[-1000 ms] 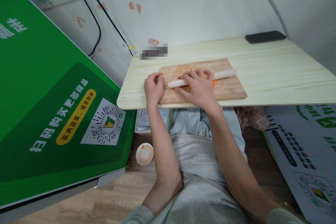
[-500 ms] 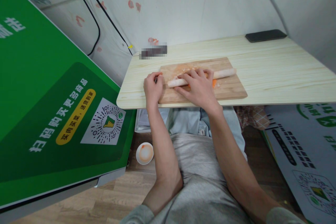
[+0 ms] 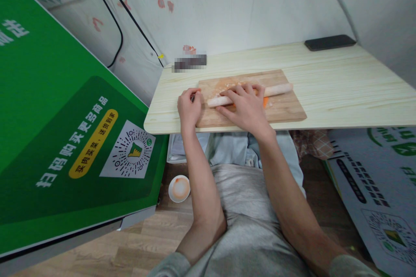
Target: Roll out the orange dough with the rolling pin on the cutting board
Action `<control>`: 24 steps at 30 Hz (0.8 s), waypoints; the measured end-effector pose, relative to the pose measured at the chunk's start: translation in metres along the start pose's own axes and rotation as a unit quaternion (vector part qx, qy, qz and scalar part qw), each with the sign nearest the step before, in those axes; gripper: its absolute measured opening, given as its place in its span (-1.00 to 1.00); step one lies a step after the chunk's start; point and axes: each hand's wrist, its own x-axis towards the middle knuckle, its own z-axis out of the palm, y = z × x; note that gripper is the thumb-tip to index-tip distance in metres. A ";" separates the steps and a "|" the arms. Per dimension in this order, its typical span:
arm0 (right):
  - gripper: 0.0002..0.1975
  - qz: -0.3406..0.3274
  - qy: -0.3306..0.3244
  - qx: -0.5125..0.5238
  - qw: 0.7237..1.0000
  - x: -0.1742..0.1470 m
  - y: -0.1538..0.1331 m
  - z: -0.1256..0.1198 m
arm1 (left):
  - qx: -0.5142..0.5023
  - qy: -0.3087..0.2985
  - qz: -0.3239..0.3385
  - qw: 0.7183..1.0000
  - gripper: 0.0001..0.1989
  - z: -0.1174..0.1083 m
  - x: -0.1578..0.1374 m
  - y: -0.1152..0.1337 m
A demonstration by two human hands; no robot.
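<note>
A long pale rod (image 3: 277, 91), whitish with a rounded right end, lies across a wooden cutting board (image 3: 286, 112), its right end tipped towards the far side. My right hand (image 3: 248, 106) is laid over its middle, the fingers draped across the far side and the thumb along the near side. Something bright orange (image 3: 265, 102) shows beside that hand, against the rod. Just off the rod's left end, my left hand (image 3: 190, 106) is curled at the board's left edge. A small dark bit shows between its thumb and fingers, too small to name.
White and orange crumbs (image 3: 232, 84) are scattered on the board. A phone-like black slab (image 3: 329, 42) lies at the back right of the table (image 3: 351, 91), and a blurred-out dark object (image 3: 190, 62) at the back left. Below stands a white bowl (image 3: 179, 188); a green panel (image 3: 65, 95) flanks the left.
</note>
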 end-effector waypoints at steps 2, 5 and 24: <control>-0.53 -0.001 0.003 0.001 1.000 0.000 0.000 0.000 | -0.001 0.004 0.005 1.000 -0.78 0.001 0.000 -0.002; -0.54 0.000 0.003 -0.004 1.000 0.000 0.000 0.001 | -0.006 0.007 0.011 1.000 -0.79 0.002 0.001 -0.004; -0.54 0.000 0.012 0.002 1.000 0.000 0.001 0.003 | -0.006 0.005 0.004 1.000 -0.80 0.000 0.002 -0.002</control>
